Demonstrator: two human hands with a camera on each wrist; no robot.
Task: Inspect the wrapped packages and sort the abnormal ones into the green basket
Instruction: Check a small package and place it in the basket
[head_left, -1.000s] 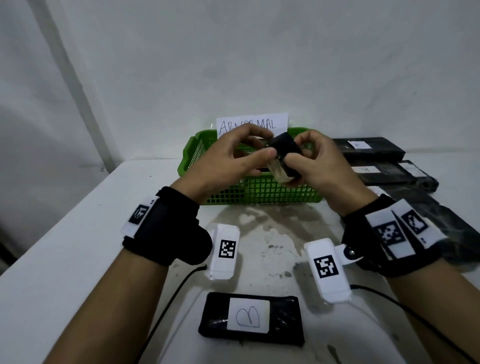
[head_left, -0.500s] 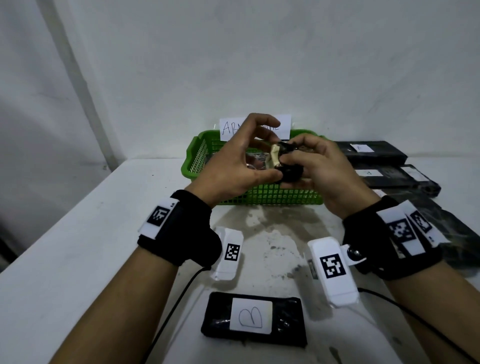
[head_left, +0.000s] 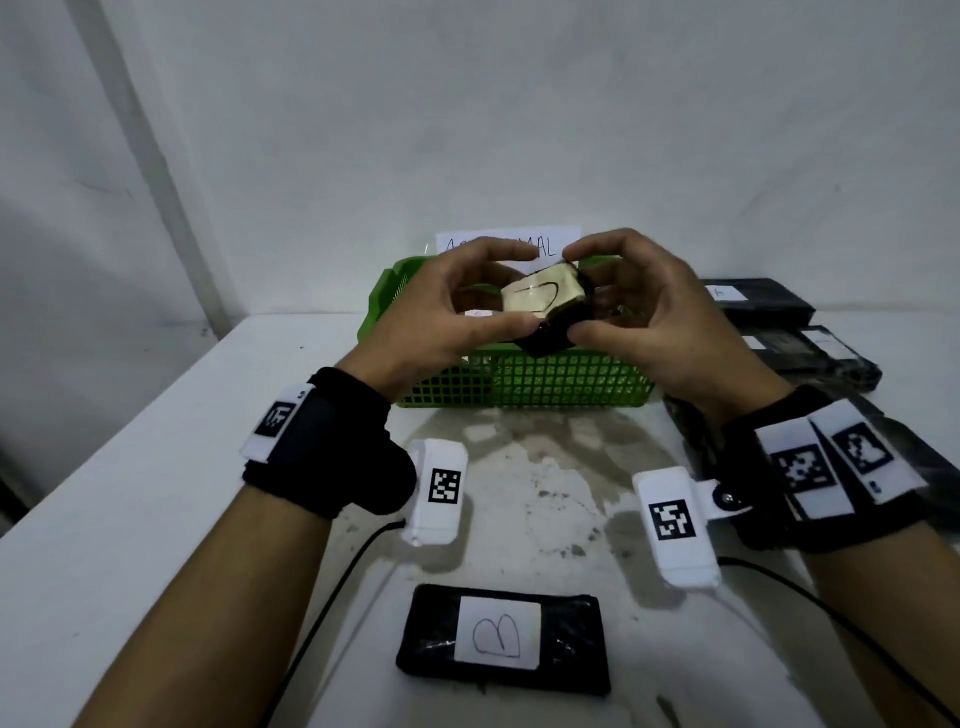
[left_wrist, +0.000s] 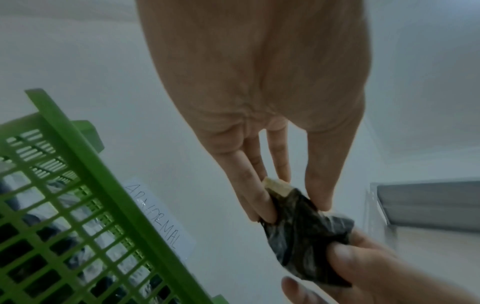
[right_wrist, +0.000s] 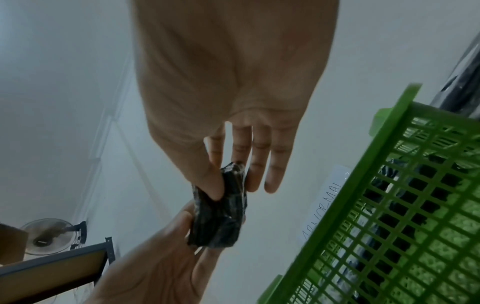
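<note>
A small black-wrapped package (head_left: 545, 312) with a cream label face is held in the air above the green basket (head_left: 519, 387). My left hand (head_left: 452, 312) pinches its left side between thumb and fingers, and my right hand (head_left: 639, 306) pinches its right side. From the left wrist the package (left_wrist: 303, 238) shows crinkled black film and a pale corner. Seen from the right wrist, the package (right_wrist: 221, 214) sits between both thumbs. Dark wrapped items lie inside the basket (right_wrist: 389, 205).
A flat black package (head_left: 501, 639) labelled "B" lies near the table's front edge. Several black packages (head_left: 795, 332) are stacked at the right. A paper sign (head_left: 545, 244) reading "ABNORMAL" stands behind the basket. Cables run off both wrist units.
Both hands have turned the small package over, so its cream label face now points toward the head camera. The hands stayed above the basket.
</note>
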